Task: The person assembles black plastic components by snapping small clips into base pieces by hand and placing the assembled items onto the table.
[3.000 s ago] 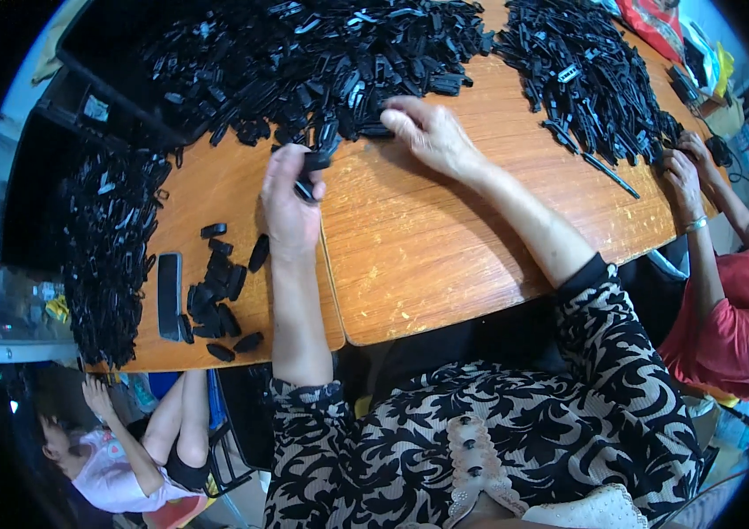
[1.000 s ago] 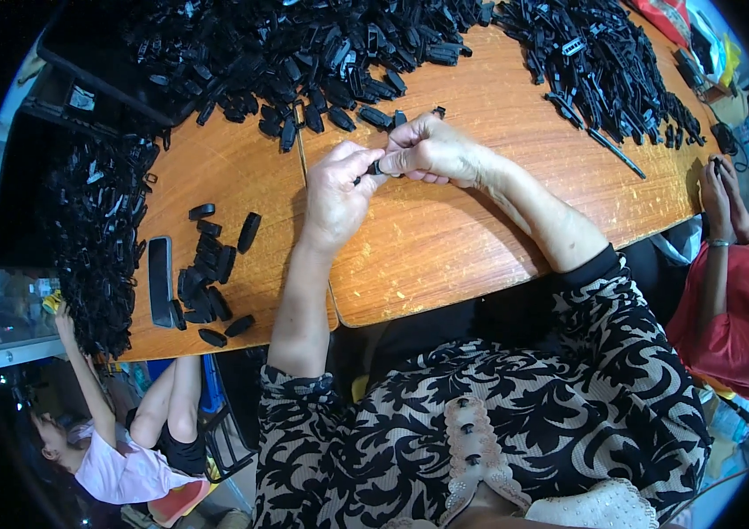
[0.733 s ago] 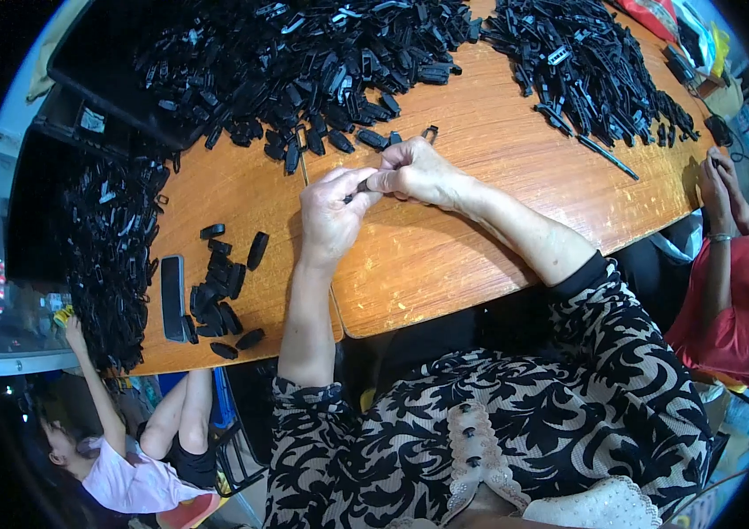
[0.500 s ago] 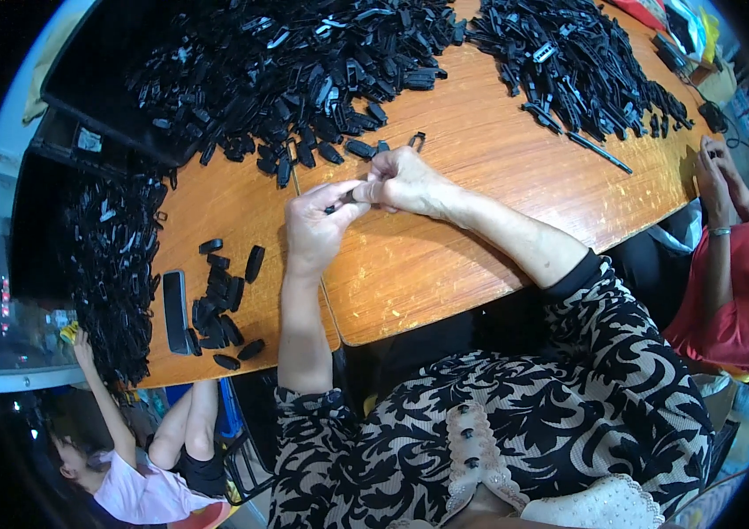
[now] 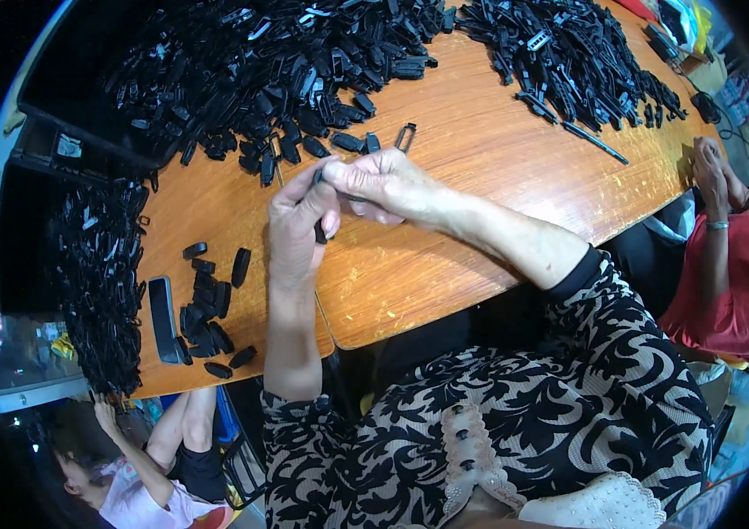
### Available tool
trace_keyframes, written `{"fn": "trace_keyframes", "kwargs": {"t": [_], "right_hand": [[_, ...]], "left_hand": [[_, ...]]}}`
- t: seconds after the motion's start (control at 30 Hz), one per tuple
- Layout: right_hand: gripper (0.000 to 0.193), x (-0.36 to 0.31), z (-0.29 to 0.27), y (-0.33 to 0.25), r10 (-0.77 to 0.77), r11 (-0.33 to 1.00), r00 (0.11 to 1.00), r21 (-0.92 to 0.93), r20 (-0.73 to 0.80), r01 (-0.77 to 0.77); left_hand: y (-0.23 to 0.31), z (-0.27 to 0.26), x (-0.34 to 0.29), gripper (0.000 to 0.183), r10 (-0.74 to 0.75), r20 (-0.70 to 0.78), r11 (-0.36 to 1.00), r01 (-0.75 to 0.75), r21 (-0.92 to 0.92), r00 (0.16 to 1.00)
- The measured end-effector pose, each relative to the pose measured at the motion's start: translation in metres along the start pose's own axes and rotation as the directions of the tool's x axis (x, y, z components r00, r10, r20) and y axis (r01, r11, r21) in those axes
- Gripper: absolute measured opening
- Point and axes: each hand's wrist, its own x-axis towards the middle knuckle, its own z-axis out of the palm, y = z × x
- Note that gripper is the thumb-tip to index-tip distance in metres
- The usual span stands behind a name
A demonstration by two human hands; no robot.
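Observation:
My left hand (image 5: 293,231) is closed, its thumb and fingers gripping a small black plastic part (image 5: 321,233) that shows only in part between them. Against the upper end of that part, my right hand (image 5: 385,183) pinches with thumb and bent fingers. Both hands meet over the wooden table, and the fingers hide most of the piece. Just beyond them lie loose oblong black pieces (image 5: 313,146) and one open black frame (image 5: 405,137). To the left of my left hand sits a small group of similar black oblong pieces (image 5: 205,295).
A big heap of black parts (image 5: 242,79) covers the far left of the table (image 5: 445,256); another heap (image 5: 560,62) lies far right. More parts (image 5: 97,282) pile up at the left. A phone (image 5: 163,319) lies near the front edge. People sit at right (image 5: 732,273) and lower left (image 5: 141,489).
Both hands have shifted slightly left, and the black part between them now stands more upright. The person at lower left has lowered an arm. The whole view has shifted a little.

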Motion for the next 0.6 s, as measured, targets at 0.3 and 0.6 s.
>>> {"fn": "trace_keyframes", "kwargs": {"t": [0.3, 0.6], "right_hand": [[0.049, 0.003, -0.056, -0.013, -0.349, 0.265, 0.921, -0.961, -0.170, -0.077], [0.033, 0.005, -0.073, -0.006, -0.293, 0.289, 0.956, -0.956, -0.035, 0.053]], "left_hand": [[0.001, -0.014, 0.014, 0.016, 0.088, -0.293, 0.924, 0.031, 0.380, 0.952], [-0.001, 0.027, 0.042, 0.036, 0.151, 0.322, -0.295, -0.269, 0.917, 0.935]]}}
